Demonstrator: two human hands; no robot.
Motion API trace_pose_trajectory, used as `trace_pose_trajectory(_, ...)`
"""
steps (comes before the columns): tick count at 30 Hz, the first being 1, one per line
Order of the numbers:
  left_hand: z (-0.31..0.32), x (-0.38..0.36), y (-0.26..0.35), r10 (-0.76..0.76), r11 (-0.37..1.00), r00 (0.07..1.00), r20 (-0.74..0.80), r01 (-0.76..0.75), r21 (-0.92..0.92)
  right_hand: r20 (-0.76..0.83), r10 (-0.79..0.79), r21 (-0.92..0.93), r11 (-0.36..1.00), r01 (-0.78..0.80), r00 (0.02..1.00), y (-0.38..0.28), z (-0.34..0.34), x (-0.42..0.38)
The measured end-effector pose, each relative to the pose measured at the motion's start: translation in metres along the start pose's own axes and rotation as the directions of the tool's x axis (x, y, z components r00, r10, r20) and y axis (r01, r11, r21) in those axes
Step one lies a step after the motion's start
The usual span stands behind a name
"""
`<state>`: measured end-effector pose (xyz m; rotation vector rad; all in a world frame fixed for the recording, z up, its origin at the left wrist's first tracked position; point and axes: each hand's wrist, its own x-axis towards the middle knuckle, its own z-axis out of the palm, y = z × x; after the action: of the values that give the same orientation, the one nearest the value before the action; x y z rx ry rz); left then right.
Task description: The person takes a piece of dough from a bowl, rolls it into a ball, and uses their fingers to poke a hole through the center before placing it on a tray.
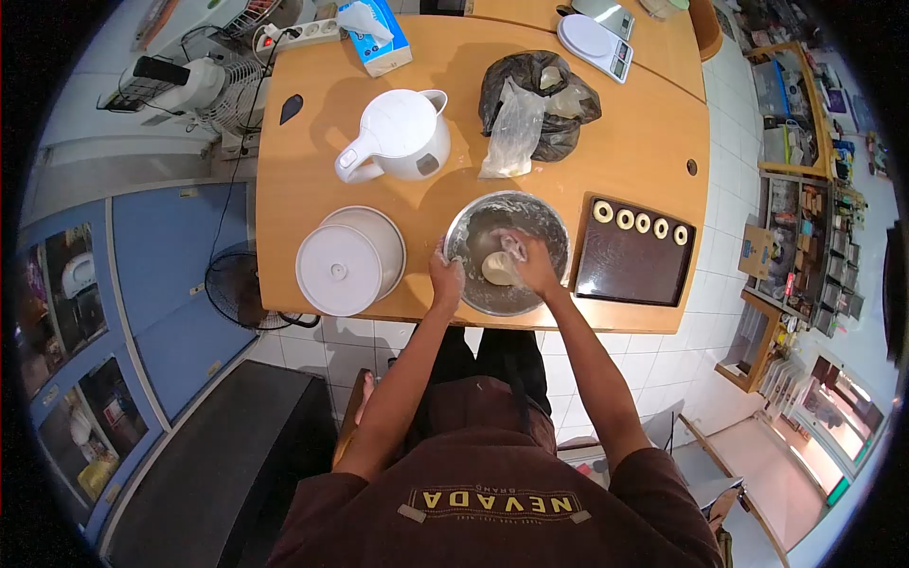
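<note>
A metal mixing bowl (549, 216) stands near the front edge of a wooden table (312, 189). Inside it lies a pale lump of dough (496, 269). My left hand (446, 281) grips the bowl's near-left rim. My right hand (531, 264), dusted with flour, presses on the dough inside the bowl. To the right of the bowl lies a dark baking tray (630, 270) with a row of several ring-shaped dough pieces (642, 222) along its far edge.
A white lidded container (347, 262) stands left of the bowl, with a white kettle (396, 135) behind it. Plastic bags (535, 106), a tissue box (377, 36) and a kitchen scale (595, 43) sit farther back. A floor fan (237, 289) stands below the table's left edge.
</note>
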<state>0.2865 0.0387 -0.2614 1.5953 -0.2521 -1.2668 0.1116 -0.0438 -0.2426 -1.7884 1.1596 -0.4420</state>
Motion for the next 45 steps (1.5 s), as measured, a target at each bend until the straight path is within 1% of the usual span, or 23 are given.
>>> trace_pose_trajectory(3, 0.000, 0.001, 0.001, 0.028, 0.999, 1.000, 0.012, -0.027, -0.033, 0.078, -0.030, -0.328, 0.943, 0.054, 0.997, -0.008, 0.020, -0.010)
trace_pose_trajectory(5, -0.001, 0.004, -0.008, 0.040, 0.999, 0.999, -0.003, -0.040, 0.004, 0.045, -0.139, -0.447, 0.883, 0.145, 0.989, -0.019, 0.032, -0.015)
trace_pose_trajectory(6, -0.001, 0.005, -0.011, 0.032, 0.999, 0.999, -0.017, -0.033, -0.034, 0.034, -0.193, -0.504, 0.844, 0.184, 0.981, -0.021, 0.037, -0.017)
trace_pose_trajectory(8, 0.000, 0.006, -0.016, 0.016, 0.994, 0.999, -0.039, -0.020, -0.107, -0.001, -0.121, -0.532, 0.840, 0.102, 0.993, -0.023, 0.046, -0.021)
trace_pose_trajectory(9, 0.000, 0.007, -0.015, 0.025, 0.995, 1.000, -0.010, -0.026, -0.098, -0.019, -0.086, -0.545, 0.836, 0.061, 0.996, -0.020, 0.051, -0.021)
trace_pose_trajectory(11, -0.002, 0.006, -0.013, 0.039, 0.996, 0.998, 0.042, -0.036, -0.076, -0.094, -0.118, -0.534, 0.844, 0.050, 0.989, -0.013, 0.059, -0.014)
trace_pose_trajectory(12, 0.000, 0.004, -0.012, 0.060, 0.991, 0.998, 0.017, -0.058, -0.117, -0.136, -0.134, -0.526, 0.849, 0.043, 0.982, -0.010, 0.062, -0.007)
trace_pose_trajectory(15, -0.003, 0.004, -0.009, 0.150, 0.989, 0.986, 0.076, -0.149, -0.013, -0.074, 0.015, -0.543, 0.838, -0.053, 0.997, -0.004, 0.064, 0.007)
trace_pose_trajectory(17, -0.004, 0.001, -0.011, 0.110, 0.993, 0.991, 0.076, -0.106, -0.052, -0.034, 0.149, -0.522, 0.840, -0.144, 0.988, -0.003, 0.063, 0.014)
trace_pose_trajectory(19, -0.006, 0.004, -0.016, 0.119, 0.993, 0.991, 0.059, -0.117, -0.034, -0.030, 0.229, -0.514, 0.831, -0.212, 0.973, -0.004, 0.061, 0.024)
trace_pose_trajectory(20, -0.008, 0.004, -0.018, 0.131, 0.991, 0.990, 0.052, -0.132, 0.007, -0.072, 0.207, -0.529, 0.822, -0.213, 0.976, -0.005, 0.060, 0.026)
trace_pose_trajectory(22, -0.008, 0.001, -0.016, 0.157, 0.983, 0.987, 0.041, -0.160, 0.086, -0.138, 0.223, -0.478, 0.838, -0.262, 0.965, -0.005, 0.060, 0.029)
trace_pose_trajectory(25, -0.006, 0.000, -0.011, 0.069, 0.986, 0.997, 0.026, -0.072, 0.147, -0.264, 0.276, -0.362, 0.860, -0.360, 0.924, -0.001, 0.060, 0.031)
trace_pose_trajectory(26, -0.006, 0.000, -0.009, 0.073, 0.983, 0.997, 0.037, -0.078, 0.164, -0.305, 0.297, -0.318, 0.864, -0.391, 0.905, 0.001, 0.059, 0.031)
trace_pose_trajectory(29, -0.010, 0.003, -0.016, 0.082, 0.978, 0.996, 0.028, -0.086, 0.188, -0.326, 0.459, -0.150, 0.838, -0.524, 0.827, -0.008, 0.045, 0.032)
trace_pose_trajectory(32, -0.005, 0.004, -0.015, 0.082, 0.980, 0.996, -0.027, -0.076, 0.185, -0.396, 0.369, -0.042, 0.907, -0.418, 0.841, 0.012, 0.039, 0.023)
trace_pose_trajectory(34, -0.006, 0.007, -0.017, 0.090, 0.978, 0.995, -0.036, -0.082, 0.194, -0.307, 0.275, -0.020, 0.955, -0.295, 0.911, 0.005, 0.023, 0.012)
trace_pose_trajectory(35, -0.006, 0.007, -0.019, 0.083, 0.986, 0.996, -0.026, -0.078, 0.149, -0.260, 0.222, -0.004, 0.973, -0.231, 0.940, 0.000, 0.016, 0.007)
trace_pose_trajectory(38, -0.006, 0.005, -0.017, 0.079, 0.996, 0.997, -0.006, -0.079, 0.045, -0.015, 0.170, -0.042, 0.985, -0.170, 0.985, -0.012, 0.000, -0.003)
trace_pose_trajectory(41, -0.005, 0.003, -0.015, 0.094, 0.995, 0.996, 0.011, -0.094, 0.016, -0.008, 0.109, -0.339, 0.935, -0.105, 0.994, -0.036, 0.011, -0.010)
trace_pose_trajectory(43, -0.005, 0.005, -0.012, 0.083, 0.996, 0.996, 0.035, -0.083, 0.011, 0.065, 0.007, -0.560, 0.828, 0.031, 0.998, -0.042, 0.022, -0.015)
trace_pose_trajectory(44, -0.003, 0.003, -0.012, 0.054, 0.999, 0.999, -0.003, -0.054, 0.002, 0.112, -0.040, -0.651, 0.752, 0.103, 0.993, -0.043, 0.026, -0.015)
trace_pose_trajectory(45, 0.005, -0.003, 0.000, 0.025, 1.000, 0.999, -0.042, -0.025, -0.007, 0.121, -0.041, -0.606, 0.788, 0.106, 0.992, -0.040, 0.032, -0.013)
